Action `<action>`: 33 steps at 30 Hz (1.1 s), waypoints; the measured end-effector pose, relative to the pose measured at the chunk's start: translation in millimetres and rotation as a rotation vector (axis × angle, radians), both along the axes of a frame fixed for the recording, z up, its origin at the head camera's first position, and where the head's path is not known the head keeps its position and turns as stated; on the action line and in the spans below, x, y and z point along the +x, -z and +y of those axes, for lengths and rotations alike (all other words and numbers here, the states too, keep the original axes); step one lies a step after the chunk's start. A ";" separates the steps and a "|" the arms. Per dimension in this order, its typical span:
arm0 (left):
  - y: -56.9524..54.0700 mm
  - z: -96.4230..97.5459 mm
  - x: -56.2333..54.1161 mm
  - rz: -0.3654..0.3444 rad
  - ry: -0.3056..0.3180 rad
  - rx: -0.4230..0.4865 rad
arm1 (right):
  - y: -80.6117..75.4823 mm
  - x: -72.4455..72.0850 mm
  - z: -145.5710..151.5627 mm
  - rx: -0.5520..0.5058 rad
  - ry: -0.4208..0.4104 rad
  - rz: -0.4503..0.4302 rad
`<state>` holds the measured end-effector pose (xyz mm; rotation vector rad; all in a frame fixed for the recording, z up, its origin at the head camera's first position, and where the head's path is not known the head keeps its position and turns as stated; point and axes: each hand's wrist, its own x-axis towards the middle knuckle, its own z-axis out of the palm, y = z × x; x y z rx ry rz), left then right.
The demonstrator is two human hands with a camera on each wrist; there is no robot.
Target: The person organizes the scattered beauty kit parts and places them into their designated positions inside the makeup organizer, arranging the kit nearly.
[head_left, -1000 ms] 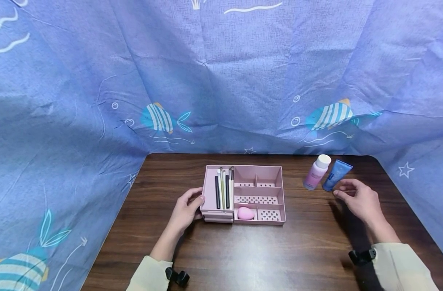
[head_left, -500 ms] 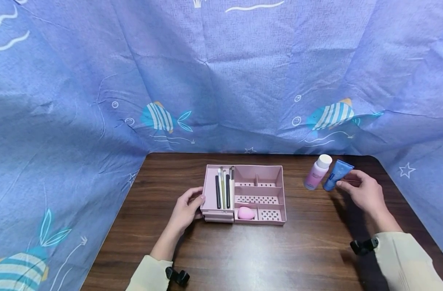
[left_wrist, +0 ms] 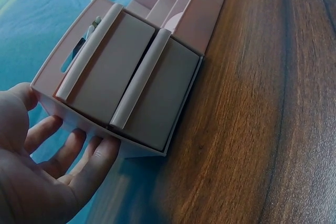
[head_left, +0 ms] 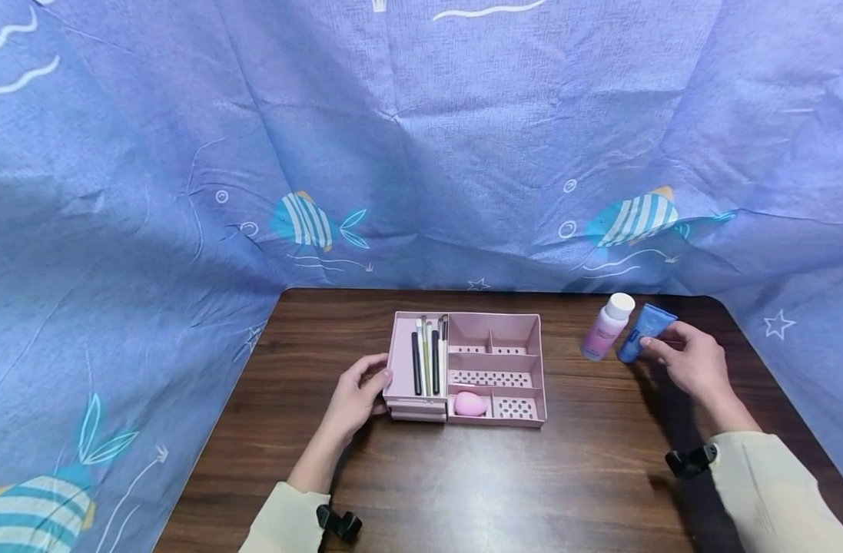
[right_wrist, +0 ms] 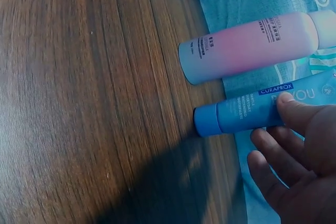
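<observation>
A pink desktop organizer (head_left: 496, 379) stands near the table's middle, with two drawer fronts (left_wrist: 149, 93) showing in the left wrist view. My left hand (head_left: 355, 395) rests against its left side, thumb at the upper edge and fingers spread along the wall. Several makeup brushes (head_left: 428, 357) stand in its left part; a pink makeup sponge (head_left: 469, 404) lies in a front compartment. At the right, my right hand (head_left: 694, 367) pinches a blue toothpaste tube (right_wrist: 247, 109), thumb on its front and fingers behind. The tube stands upright on its cap. Beside it is a pink bottle (right_wrist: 252, 45) with a white cap.
A dark wooden table (head_left: 518, 484) carries everything. Blue fish-print cloth (head_left: 421, 169) hangs behind and along the sides. Dividers split the organizer's right part into several compartments. Black wrist mounts (head_left: 691, 461) sit at both cuffs.
My right hand has moved forward onto the toothpaste tube; its thumb now presses the tube's front. My left hand stays at the organizer. Tube and bottle stand where they were.
</observation>
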<state>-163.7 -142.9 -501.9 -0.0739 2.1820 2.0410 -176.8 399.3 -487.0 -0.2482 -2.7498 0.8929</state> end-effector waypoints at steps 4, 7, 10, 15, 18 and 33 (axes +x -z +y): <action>0.2 0.3 0.1 -0.003 -0.002 -0.001 | -1.2 1.9 1.7 -0.014 0.003 -0.015; -0.2 0.5 0.7 -0.006 -0.003 -0.001 | -1.4 3.5 2.9 -0.020 0.014 -0.021; -0.2 0.4 0.7 -0.007 -0.001 -0.002 | -2.0 5.6 4.5 -0.023 0.019 -0.014; 0.8 0.6 1.2 -0.013 0.001 0.006 | -5.1 11.3 6.4 0.014 0.022 0.013; 2.2 1.0 1.2 -0.010 0.004 0.007 | -8.8 16.9 7.7 0.050 0.014 0.052; 2.3 -0.4 -0.3 -0.006 0.005 0.003 | -56.4 39.3 -7.3 -0.061 -0.041 0.135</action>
